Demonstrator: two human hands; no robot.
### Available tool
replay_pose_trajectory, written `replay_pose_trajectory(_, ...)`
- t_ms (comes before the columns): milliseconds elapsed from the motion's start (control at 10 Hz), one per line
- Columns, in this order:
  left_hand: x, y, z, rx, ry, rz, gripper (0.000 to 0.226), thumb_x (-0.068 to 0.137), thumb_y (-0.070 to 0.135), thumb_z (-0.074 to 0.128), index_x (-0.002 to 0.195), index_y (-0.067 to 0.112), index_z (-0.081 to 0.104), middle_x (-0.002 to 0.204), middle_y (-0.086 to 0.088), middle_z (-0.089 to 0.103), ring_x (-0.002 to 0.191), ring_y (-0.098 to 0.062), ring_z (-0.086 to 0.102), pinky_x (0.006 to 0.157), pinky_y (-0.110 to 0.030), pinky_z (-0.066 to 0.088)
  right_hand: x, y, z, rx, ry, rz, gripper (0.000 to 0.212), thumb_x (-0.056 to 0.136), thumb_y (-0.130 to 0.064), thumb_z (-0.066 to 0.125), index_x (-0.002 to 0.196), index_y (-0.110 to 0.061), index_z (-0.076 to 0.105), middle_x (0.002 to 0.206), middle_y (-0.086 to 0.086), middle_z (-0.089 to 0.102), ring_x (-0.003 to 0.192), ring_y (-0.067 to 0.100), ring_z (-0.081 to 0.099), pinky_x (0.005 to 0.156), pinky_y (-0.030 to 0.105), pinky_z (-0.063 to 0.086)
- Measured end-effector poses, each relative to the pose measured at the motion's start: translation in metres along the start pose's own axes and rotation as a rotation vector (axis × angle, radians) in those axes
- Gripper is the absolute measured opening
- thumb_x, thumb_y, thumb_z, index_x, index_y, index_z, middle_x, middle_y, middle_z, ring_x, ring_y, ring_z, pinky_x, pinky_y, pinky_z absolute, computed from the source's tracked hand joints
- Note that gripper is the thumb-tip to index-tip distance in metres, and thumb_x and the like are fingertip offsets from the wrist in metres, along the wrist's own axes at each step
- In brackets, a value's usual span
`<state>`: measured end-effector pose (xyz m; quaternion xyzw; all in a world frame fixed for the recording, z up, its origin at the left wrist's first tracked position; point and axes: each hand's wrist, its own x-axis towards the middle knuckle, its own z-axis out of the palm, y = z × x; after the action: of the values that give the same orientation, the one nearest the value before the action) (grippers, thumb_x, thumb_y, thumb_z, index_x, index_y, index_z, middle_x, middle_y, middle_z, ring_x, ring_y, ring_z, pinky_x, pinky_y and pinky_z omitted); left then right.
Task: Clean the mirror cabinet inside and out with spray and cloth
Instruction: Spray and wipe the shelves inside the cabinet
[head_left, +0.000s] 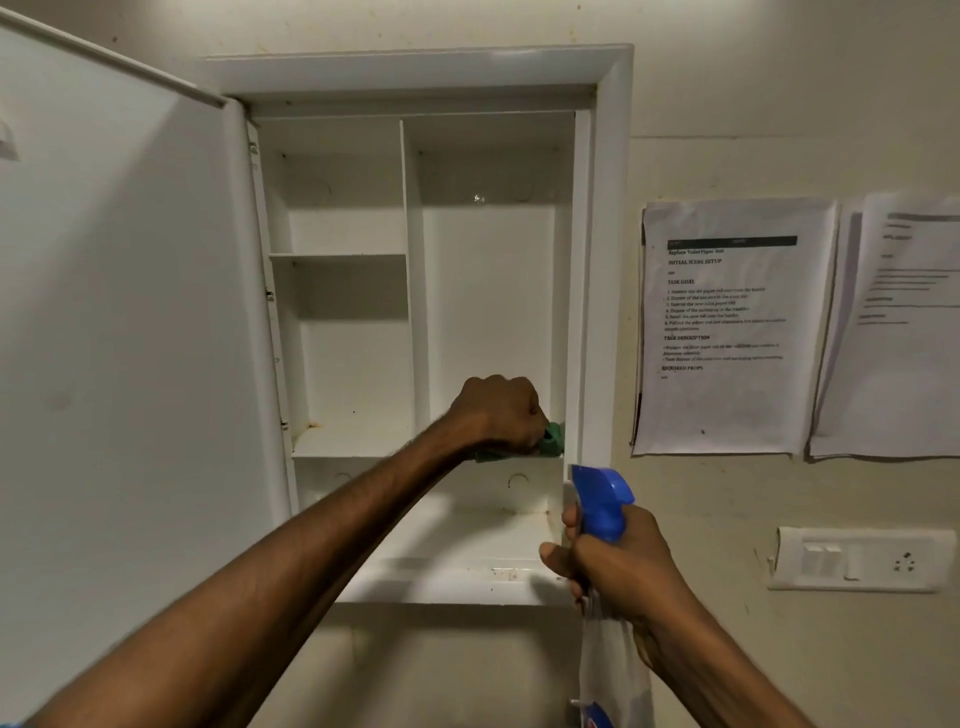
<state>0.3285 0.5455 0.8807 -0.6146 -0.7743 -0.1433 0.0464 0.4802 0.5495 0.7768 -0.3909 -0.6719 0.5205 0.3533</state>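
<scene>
A white wall cabinet (608, 260) stands open, its shelves bare. My left hand (498, 415) reaches into the right compartment and grips a green cloth (551, 440), pressing it on the shelf near the right inner wall. My right hand (623, 566) holds a spray bottle (602, 499) by its neck, below and right of the cloth. The bottle has a blue trigger head pointing left and a clear body hanging down in front of the cabinet's lower right corner.
The cabinet door (130, 338) is swung open on the left. Printed sheets (727, 327) are pinned to the wall right of the cabinet. A white switch and socket plate (862, 558) sits lower right. A vertical divider (413, 286) splits the cabinet.
</scene>
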Motion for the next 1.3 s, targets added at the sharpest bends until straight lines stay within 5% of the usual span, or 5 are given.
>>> replay_pose_trajectory(400, -0.056, -0.013, 0.013, -0.619, 0.319, -0.142, 0.022, 0.077, 0.029, 0.051, 0.075, 0.017, 0.07, 0.078, -0.01, 0.072, 0.07, -0.021, 0.065, 0.065, -0.027, 0.049, 0.013, 0.015, -0.023, 0.172, -0.143, -0.342, 0.064, 0.028, -0.05, 0.097, 0.087, -0.041, 0.073, 0.064, -0.002, 0.073, 0.044, 0.011, 0.064, 0.041, 0.02, 0.053)
replay_pose_trajectory(500, -0.067, -0.018, 0.013, -0.862, 0.432, -0.243, 0.013, 0.077, 0.019, 0.057, 0.078, 0.017, 0.07, 0.076, -0.004, 0.072, 0.076, -0.021, 0.069, 0.074, -0.041, 0.057, 0.034, 0.023, -0.025, 0.439, -0.56, -0.677, 0.054, 0.092, -0.03, 0.064, 0.14, -0.042, 0.041, 0.106, -0.028, 0.054, 0.052, 0.004, 0.042, 0.053, 0.013, 0.041)
replay_pose_trajectory(600, -0.076, -0.022, 0.012, -1.064, 0.48, -0.317, 0.016, 0.082, 0.01, 0.058, 0.084, 0.02, 0.072, 0.079, -0.002, 0.074, 0.078, -0.02, 0.07, 0.072, -0.041, 0.06, 0.017, 0.023, -0.02, 0.31, -0.228, -0.835, 0.026, 0.081, -0.008, 0.075, 0.105, -0.01, 0.067, 0.097, -0.006, 0.071, 0.042, 0.014, 0.05, 0.033, 0.011, 0.038)
replay_pose_trajectory(800, -0.099, -0.034, 0.017, -1.305, 0.48, -0.413, 0.024, 0.085, 0.001, 0.053, 0.087, 0.015, 0.072, 0.079, -0.004, 0.075, 0.074, -0.022, 0.072, 0.059, -0.032, 0.056, 0.0, -0.005, -0.002, 0.129, -0.211, -0.19, 0.033, 0.07, 0.01, 0.08, 0.087, -0.005, 0.057, 0.086, 0.011, 0.061, 0.04, 0.013, 0.054, 0.041, 0.017, 0.048)
replay_pose_trajectory(1300, -0.172, -0.06, 0.016, -1.152, 0.617, -0.536, 0.017, 0.085, 0.004, 0.061, 0.089, 0.014, 0.073, 0.079, -0.005, 0.075, 0.073, -0.019, 0.073, 0.055, -0.027, 0.054, -0.029, -0.01, 0.06, 0.22, -0.393, -0.197, 0.038, 0.065, 0.003, 0.086, 0.09, -0.008, 0.06, 0.088, 0.009, 0.063, 0.042, 0.017, 0.056, 0.048, 0.031, 0.052)
